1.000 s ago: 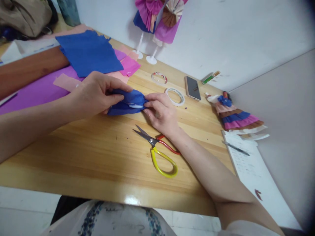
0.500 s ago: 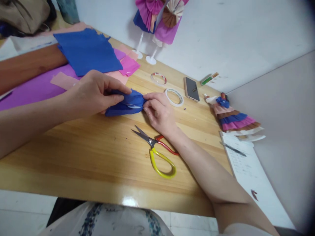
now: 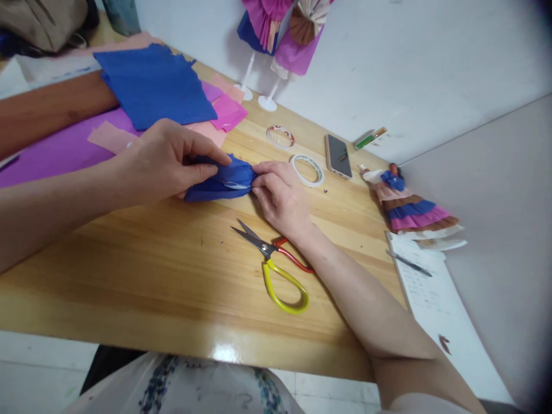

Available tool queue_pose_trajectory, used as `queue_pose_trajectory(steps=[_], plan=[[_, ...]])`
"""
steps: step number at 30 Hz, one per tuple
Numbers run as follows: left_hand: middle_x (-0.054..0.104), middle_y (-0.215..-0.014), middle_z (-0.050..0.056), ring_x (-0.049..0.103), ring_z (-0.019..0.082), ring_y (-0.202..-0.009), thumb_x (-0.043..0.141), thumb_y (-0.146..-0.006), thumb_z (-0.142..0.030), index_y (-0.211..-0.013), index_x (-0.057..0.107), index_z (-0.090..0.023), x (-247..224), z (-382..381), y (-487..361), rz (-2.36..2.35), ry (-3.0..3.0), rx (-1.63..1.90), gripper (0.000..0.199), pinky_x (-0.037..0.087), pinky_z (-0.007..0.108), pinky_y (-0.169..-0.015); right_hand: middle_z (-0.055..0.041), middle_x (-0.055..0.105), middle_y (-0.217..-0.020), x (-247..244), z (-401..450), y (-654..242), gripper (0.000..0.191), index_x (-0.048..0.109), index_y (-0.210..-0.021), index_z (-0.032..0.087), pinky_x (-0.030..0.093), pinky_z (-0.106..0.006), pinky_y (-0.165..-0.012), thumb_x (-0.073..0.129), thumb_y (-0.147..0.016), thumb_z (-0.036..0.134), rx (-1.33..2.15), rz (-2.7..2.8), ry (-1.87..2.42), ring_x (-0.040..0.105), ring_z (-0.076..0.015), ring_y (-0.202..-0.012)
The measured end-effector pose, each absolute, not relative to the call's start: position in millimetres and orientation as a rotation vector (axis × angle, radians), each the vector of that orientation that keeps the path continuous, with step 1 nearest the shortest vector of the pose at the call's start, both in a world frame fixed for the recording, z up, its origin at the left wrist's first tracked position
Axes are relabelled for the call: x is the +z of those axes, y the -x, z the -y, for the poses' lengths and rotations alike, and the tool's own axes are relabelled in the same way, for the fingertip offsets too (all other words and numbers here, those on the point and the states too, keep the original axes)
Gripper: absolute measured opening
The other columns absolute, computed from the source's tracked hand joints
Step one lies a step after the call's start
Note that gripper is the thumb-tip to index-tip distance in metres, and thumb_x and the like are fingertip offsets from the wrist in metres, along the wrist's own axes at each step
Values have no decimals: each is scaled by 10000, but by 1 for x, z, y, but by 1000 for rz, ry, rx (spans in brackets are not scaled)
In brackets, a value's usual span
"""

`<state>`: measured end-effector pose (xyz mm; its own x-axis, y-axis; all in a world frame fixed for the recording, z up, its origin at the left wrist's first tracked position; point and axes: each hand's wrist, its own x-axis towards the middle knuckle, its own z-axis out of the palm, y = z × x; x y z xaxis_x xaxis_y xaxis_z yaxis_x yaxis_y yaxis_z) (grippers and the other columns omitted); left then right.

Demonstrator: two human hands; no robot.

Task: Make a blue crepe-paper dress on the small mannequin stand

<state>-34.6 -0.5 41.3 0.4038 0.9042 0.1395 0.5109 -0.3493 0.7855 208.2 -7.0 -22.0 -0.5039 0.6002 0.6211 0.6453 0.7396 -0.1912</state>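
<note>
A gathered piece of blue crepe paper (image 3: 235,175) is held between my hands just above the wooden table (image 3: 150,270). My left hand (image 3: 168,164) pinches its left side between thumb and fingers. At the bunched right end, the fingertips of my right hand (image 3: 280,192) are pressed together on the paper. A pale strip shows in the fold along its middle; what it is I cannot make out. Scissors (image 3: 269,253) with one yellow and one red handle lie with blades apart, near my right forearm, which partly covers the red handle.
Blue paper sheets (image 3: 155,86) lie over purple, brown and peach paper at the left. Behind my right hand are two tape rolls (image 3: 307,171) and a phone (image 3: 338,156). A paper-dressed doll (image 3: 405,198) and a notebook (image 3: 435,305) with a pen are at the right. Two white stands (image 3: 267,103) are by the wall.
My hands keep the same grip on the blue paper with barely any movement. The view has shifted very slightly.
</note>
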Motion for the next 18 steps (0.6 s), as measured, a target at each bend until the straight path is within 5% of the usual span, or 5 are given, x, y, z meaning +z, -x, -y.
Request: queue_pose_trajectory(steps=[10, 18], plan=[[629, -544, -43, 431, 38, -384, 612, -809, -178, -1005, 784, -136, 44, 2, 34, -1194, -1990, 769, 264, 307, 177, -405, -130, 677, -1102, -20, 11, -206, 115, 586, -950, 212, 495, -460, -875, 518, -876, 156, -143, 2228, 870, 611, -285, -1065], [629, -553, -44, 436, 42, -381, 620, -816, -180, -1012, 787, -145, 43, 2, 35, -1219, -1974, 769, 260, 323, 189, -406, -115, 689, -1082, -22, 8, -208, 100, 602, -907, 221, 492, -447, -869, 513, -950, 236, -144, 2238, 903, 617, -270, -1053]])
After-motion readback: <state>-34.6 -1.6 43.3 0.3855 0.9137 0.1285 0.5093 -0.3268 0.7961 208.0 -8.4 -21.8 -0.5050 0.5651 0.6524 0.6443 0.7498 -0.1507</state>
